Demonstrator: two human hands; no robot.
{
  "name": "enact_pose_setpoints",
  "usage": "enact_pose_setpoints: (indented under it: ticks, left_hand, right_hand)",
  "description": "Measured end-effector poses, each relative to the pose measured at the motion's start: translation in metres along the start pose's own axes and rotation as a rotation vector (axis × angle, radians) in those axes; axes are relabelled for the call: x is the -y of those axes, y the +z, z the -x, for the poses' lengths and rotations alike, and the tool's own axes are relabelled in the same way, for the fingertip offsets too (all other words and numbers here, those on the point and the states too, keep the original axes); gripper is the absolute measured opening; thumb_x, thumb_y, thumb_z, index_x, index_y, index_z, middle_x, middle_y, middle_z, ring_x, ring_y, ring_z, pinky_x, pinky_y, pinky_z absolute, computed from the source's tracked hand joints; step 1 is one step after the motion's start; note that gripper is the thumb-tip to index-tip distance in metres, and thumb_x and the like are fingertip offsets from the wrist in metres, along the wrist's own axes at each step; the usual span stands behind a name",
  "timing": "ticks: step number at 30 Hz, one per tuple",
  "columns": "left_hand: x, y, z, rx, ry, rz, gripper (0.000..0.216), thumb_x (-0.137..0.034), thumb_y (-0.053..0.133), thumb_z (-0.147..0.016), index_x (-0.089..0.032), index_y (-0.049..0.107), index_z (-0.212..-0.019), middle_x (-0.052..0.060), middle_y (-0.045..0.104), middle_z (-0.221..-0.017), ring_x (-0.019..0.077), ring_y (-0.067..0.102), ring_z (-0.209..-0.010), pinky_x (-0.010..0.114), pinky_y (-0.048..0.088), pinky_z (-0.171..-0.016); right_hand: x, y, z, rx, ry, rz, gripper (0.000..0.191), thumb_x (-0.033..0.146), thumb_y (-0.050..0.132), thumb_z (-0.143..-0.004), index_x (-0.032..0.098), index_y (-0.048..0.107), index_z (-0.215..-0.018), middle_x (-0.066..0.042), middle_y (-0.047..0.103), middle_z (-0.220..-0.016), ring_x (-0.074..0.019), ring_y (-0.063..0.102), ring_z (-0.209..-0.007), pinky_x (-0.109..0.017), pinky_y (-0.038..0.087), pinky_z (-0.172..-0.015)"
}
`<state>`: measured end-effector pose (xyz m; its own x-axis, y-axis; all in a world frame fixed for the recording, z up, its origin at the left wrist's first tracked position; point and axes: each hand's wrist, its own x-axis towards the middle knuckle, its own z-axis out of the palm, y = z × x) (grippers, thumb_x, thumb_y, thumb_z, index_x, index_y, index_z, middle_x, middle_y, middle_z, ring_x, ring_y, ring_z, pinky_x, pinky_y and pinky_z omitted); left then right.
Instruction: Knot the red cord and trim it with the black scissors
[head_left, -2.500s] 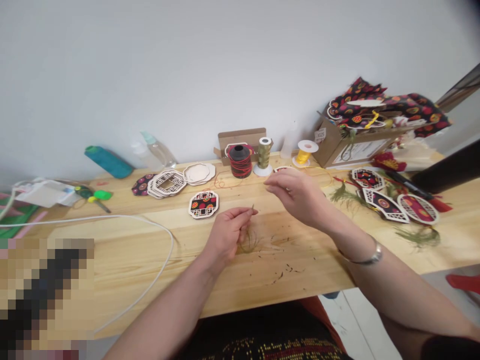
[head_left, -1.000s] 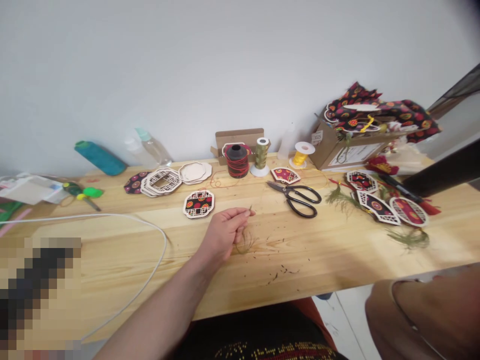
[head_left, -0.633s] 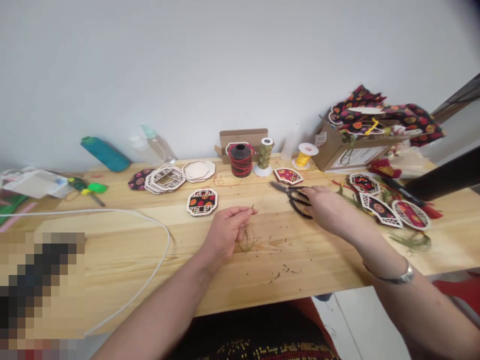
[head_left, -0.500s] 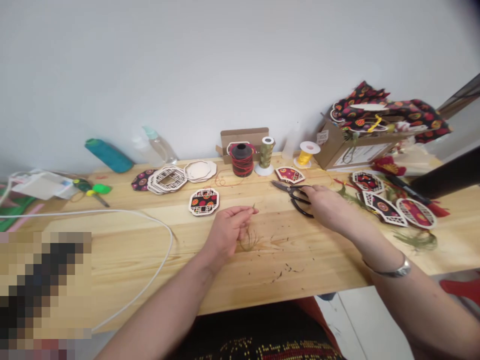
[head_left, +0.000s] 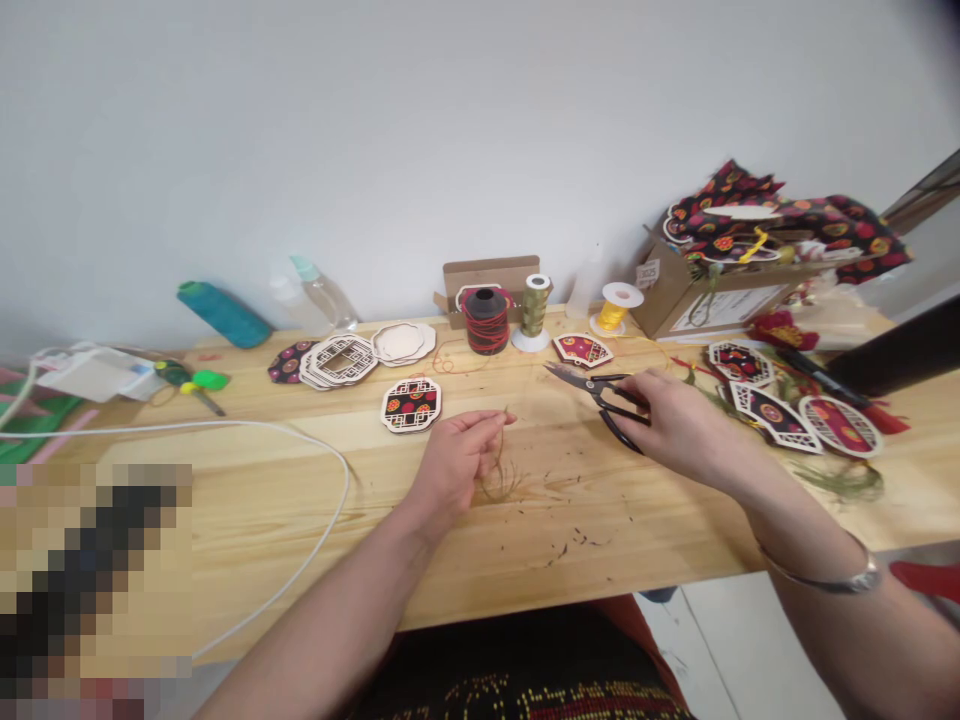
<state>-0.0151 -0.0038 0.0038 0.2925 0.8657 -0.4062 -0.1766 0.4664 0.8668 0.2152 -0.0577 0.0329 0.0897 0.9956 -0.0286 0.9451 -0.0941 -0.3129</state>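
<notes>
Our left hand (head_left: 454, 465) pinches a thin bundle of olive-green threads (head_left: 501, 472) against the light wooden table (head_left: 300, 520). Our right hand (head_left: 675, 425) grips the handles of black metal scissors (head_left: 600, 392), blades pointing left, just above the tabletop near the fan-shaped patterned ornament (head_left: 583, 349).

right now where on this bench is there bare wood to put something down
Bare wood lies inside the white cable loop, left of the left hand, and along the near edge between both forearms, bar thread snips. Crowded: the back row from the frame stack to the spools, and right of the right hand on the scissors.
</notes>
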Motion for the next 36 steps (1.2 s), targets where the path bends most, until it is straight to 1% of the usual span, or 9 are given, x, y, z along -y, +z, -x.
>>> enact_pose_setpoints:
  ticks: [3,5,7,9,11,15,24,29,36]
  left_hand:
    - [0.000,-0.001,0.000,0.001,0.004,0.004,0.023,-0.028,0.075,-0.065,-0.008,0.071,-0.076,-0.007,0.038,-0.046,-0.0001,0.025,-0.037,0.014,0.014,-0.035]
    - [0.000,-0.001,0.000,0.006,0.004,0.012,0.023,-0.029,0.075,-0.065,-0.009,0.070,-0.076,-0.008,0.035,-0.045,0.0000,0.024,-0.037,0.014,0.013,-0.036]
    - [0.000,-0.002,0.000,0.004,0.006,0.015,0.024,-0.030,0.075,-0.065,-0.009,0.070,-0.077,-0.009,0.033,-0.044,0.0000,0.022,-0.037,0.014,0.013,-0.036]
    - [-0.001,-0.002,0.000,-0.002,0.013,0.011,0.025,-0.030,0.076,-0.065,-0.009,0.070,-0.078,-0.010,0.032,-0.044,0.0000,0.022,-0.037,0.014,0.013,-0.036]
    - [-0.001,-0.002,0.000,-0.004,0.022,0.012,0.026,-0.030,0.076,-0.064,-0.009,0.070,-0.078,-0.010,0.032,-0.045,0.0001,0.022,-0.037,0.014,0.013,-0.036]
    - [-0.002,0.000,0.002,0.015,0.025,0.011,0.026,-0.031,0.075,-0.065,-0.009,0.070,-0.077,-0.009,0.032,-0.045,0.0002,0.021,-0.038,0.014,0.013,-0.037]
    - [-0.001,0.001,0.002,0.047,0.020,-0.010,0.027,-0.031,0.074,-0.064,-0.010,0.071,-0.080,-0.009,0.033,-0.046,0.0011,0.022,-0.038,0.015,0.013,-0.037]
    - [0.000,0.000,0.003,0.054,0.012,-0.017,0.028,-0.031,0.074,-0.064,-0.010,0.071,-0.083,-0.009,0.030,-0.045,0.0013,0.021,-0.038,0.015,0.013,-0.037]
    - [0.000,-0.001,0.002,0.068,0.008,-0.011,0.027,-0.031,0.073,-0.065,-0.010,0.071,-0.083,-0.009,0.030,-0.045,0.0014,0.021,-0.038,0.016,0.012,-0.038]
  right_hand:
    - [0.007,-0.005,0.010,0.117,-0.045,-0.357,0.032,0.047,0.058,-0.075,0.016,0.056,-0.085,0.000,0.052,-0.069,-0.0137,0.046,-0.060,-0.025,0.035,-0.054]
    - [0.012,-0.007,0.015,0.216,-0.097,-0.505,0.038,0.052,0.056,-0.075,0.016,0.056,-0.086,0.002,0.048,-0.066,-0.0124,0.042,-0.058,-0.024,0.033,-0.052]
    - [0.017,-0.006,0.019,0.321,-0.141,-0.558,0.043,0.057,0.053,-0.076,0.015,0.056,-0.084,0.002,0.047,-0.065,-0.0122,0.040,-0.059,-0.025,0.032,-0.052]
    - [0.021,-0.004,0.021,0.421,-0.164,-0.556,0.046,0.061,0.048,-0.079,0.015,0.054,-0.076,0.001,0.046,-0.065,-0.0120,0.039,-0.060,-0.025,0.031,-0.054]
    - [0.025,0.000,0.021,0.473,-0.171,-0.528,0.048,0.062,0.045,-0.082,0.016,0.049,-0.068,0.002,0.043,-0.065,-0.0113,0.037,-0.059,-0.025,0.031,-0.055]
    - [0.030,0.008,0.015,0.480,-0.168,-0.524,0.049,0.062,0.044,-0.082,0.017,0.042,-0.063,0.004,0.038,-0.063,-0.0101,0.034,-0.058,-0.025,0.029,-0.054]
    - [0.040,0.015,0.001,0.512,-0.172,-0.653,0.048,0.060,0.049,-0.080,0.017,0.040,-0.061,0.005,0.031,-0.057,-0.0077,0.028,-0.053,-0.023,0.022,-0.048]
    - [0.043,0.016,-0.001,0.520,-0.140,-0.690,0.048,0.060,0.051,-0.079,0.017,0.041,-0.059,0.006,0.031,-0.052,-0.0073,0.027,-0.050,-0.023,0.019,-0.046]
    - [0.042,0.018,-0.002,0.508,-0.106,-0.721,0.046,0.057,0.054,-0.077,0.018,0.039,-0.059,0.006,0.028,-0.053,-0.0068,0.025,-0.051,-0.022,0.019,-0.046]
